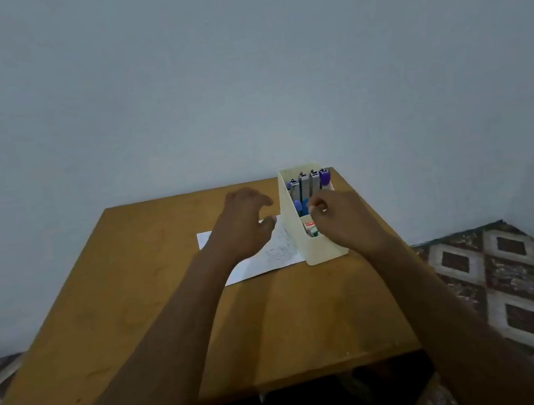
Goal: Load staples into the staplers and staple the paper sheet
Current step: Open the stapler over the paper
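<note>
The right hand's fingers (pixel 320 206) are curling down into the open top of the cream organiser box (pixel 325 251), their tips dipping among its contents; whether they are pinching anything cannot be told. The right hand (pixel 341 222) itself is hanging over the box's right wall, its forearm running back toward the camera. Just left of the box, the left hand's fingers (pixel 258 200) are spreading in a loose, curved claw, gripping nothing, and the left hand (pixel 245 229) is hovering there above the paper sheet (pixel 277 256). The staplers (pixel 314 181) are standing upright in the box's rear part, grey metal bodies side by side with purple and blue plastic ends poking above the rim. Small packets (pixel 311 227) with red and green print are sitting in the box's lower front part. The sheet, white with faint print, is lying flat against the box's left side. The box is resting on a brown wooden table (pixel 136 308), with a diamond-patterned mat (pixel 514 286) lying to its right.
</note>
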